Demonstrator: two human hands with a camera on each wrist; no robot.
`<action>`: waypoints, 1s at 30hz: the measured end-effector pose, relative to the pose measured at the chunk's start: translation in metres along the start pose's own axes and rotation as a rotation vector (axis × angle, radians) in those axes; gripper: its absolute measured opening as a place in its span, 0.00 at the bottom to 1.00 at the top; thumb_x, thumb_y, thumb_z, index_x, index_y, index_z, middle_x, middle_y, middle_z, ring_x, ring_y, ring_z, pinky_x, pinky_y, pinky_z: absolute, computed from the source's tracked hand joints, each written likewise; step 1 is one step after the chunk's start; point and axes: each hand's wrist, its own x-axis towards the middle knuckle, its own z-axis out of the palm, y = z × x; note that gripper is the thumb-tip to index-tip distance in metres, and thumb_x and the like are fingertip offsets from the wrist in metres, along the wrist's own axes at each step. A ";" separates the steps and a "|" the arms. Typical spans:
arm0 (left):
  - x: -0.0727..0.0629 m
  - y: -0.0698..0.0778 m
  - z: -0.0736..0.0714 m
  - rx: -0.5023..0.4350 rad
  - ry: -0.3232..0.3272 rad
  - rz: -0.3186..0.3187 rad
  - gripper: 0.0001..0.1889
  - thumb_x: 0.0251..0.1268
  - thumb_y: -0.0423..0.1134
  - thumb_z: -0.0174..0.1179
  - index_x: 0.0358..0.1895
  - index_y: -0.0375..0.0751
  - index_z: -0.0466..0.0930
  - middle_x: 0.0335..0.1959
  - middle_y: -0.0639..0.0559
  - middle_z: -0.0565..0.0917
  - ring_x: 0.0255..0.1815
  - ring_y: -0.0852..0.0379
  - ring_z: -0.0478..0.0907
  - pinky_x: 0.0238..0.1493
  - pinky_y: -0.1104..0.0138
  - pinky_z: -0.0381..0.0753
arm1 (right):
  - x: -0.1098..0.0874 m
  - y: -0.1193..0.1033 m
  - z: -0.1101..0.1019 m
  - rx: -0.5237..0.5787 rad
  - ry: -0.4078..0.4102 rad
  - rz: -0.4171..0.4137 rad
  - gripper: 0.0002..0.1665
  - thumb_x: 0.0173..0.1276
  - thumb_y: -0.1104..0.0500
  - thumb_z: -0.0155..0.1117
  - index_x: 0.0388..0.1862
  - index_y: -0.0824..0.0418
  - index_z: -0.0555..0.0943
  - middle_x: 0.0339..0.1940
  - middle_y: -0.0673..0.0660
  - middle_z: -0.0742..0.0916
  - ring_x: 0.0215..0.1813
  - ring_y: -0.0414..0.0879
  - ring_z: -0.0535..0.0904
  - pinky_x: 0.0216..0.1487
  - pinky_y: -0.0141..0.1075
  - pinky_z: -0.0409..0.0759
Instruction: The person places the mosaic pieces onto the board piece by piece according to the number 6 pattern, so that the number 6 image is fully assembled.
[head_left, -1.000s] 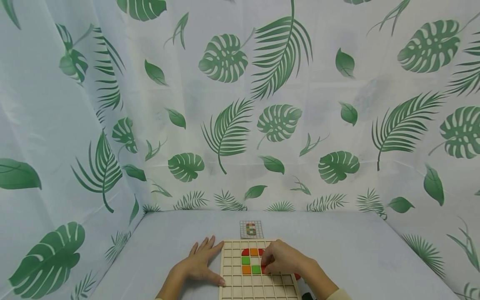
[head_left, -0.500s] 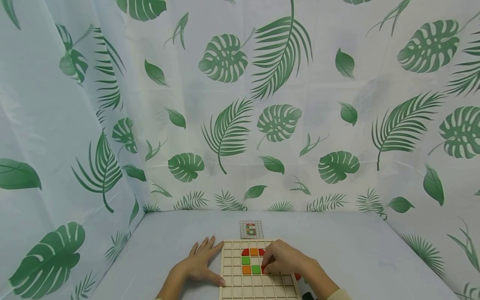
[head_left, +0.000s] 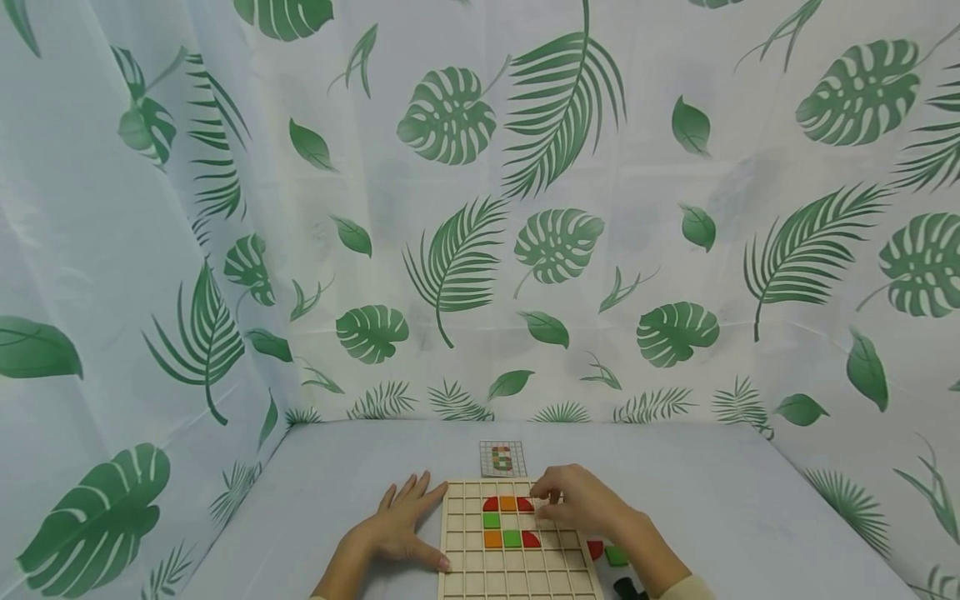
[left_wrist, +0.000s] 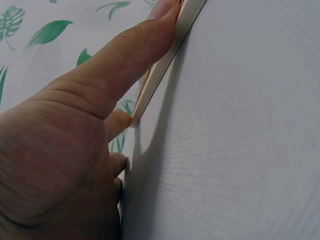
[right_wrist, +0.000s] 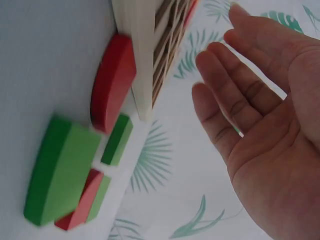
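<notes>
A pale wooden grid board [head_left: 480, 575] lies on the table, bearing red, orange and green tiles. Among them are a red rounded tile [head_left: 531, 540], a green square tile [head_left: 512, 539] and an orange square tile [head_left: 492, 540]. My left hand [head_left: 401, 523] is spread at the board's left edge; in the left wrist view its thumb [left_wrist: 135, 60] touches the rim. Over the board's right part hovers my right hand [head_left: 581, 504], fingers loosely bent and holding nothing. The right wrist view shows those fingers [right_wrist: 220, 82] raised apart from the board.
Behind the board lies a small gridded card [head_left: 503, 458] with a coloured figure. To the board's right are a loose red rounded tile [head_left: 595, 549], a green tile [head_left: 617, 556] and a black object [head_left: 626, 588]. Leaf-patterned curtain [head_left: 480, 250] stands behind the table.
My right hand has let go of the red rounded tile in the lower row and lifted up and to the right, uncovering it. The left hand has stayed in place.
</notes>
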 end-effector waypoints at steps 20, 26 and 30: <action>-0.005 0.005 -0.003 0.004 -0.001 -0.003 0.64 0.43 0.70 0.78 0.83 0.50 0.57 0.86 0.33 0.49 0.87 0.31 0.41 0.80 0.30 0.35 | -0.013 0.019 -0.018 -0.055 0.052 0.088 0.16 0.67 0.55 0.76 0.51 0.59 0.89 0.44 0.52 0.91 0.40 0.36 0.79 0.38 0.33 0.80; -0.004 0.004 -0.003 -0.003 -0.002 -0.001 0.64 0.42 0.70 0.78 0.83 0.50 0.57 0.86 0.33 0.49 0.87 0.32 0.41 0.80 0.30 0.35 | -0.018 0.022 -0.020 -0.063 0.048 0.133 0.11 0.65 0.60 0.76 0.46 0.62 0.90 0.40 0.51 0.90 0.37 0.39 0.80 0.35 0.33 0.80; -0.004 0.003 -0.002 -0.006 0.000 0.007 0.63 0.43 0.70 0.78 0.83 0.50 0.57 0.86 0.33 0.49 0.87 0.31 0.41 0.80 0.30 0.35 | -0.022 0.024 -0.024 -0.071 0.032 0.169 0.10 0.62 0.63 0.78 0.43 0.61 0.91 0.39 0.50 0.90 0.38 0.43 0.81 0.36 0.36 0.82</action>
